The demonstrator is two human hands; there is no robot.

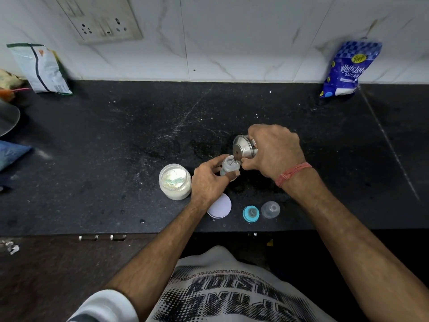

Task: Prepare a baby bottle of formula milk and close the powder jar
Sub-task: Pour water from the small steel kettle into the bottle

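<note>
Open countertop [139,126] behind jar [175,181], lids [219,206].

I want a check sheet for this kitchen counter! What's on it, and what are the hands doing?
Surface: black counter, white specks and smears.
Job's things: open powder jar with scoop inside; its lid lying flat near the front edge; baby bottle uncapped; blue ring and clear cap set apart.
Clutter: sugar bag and a white packet against the wall.
Hands: left hand holds the bottle; right hand tips a steel cup over it.
Cables: nothing seen.
Surroundings: marble wall, socket plate.
</note>
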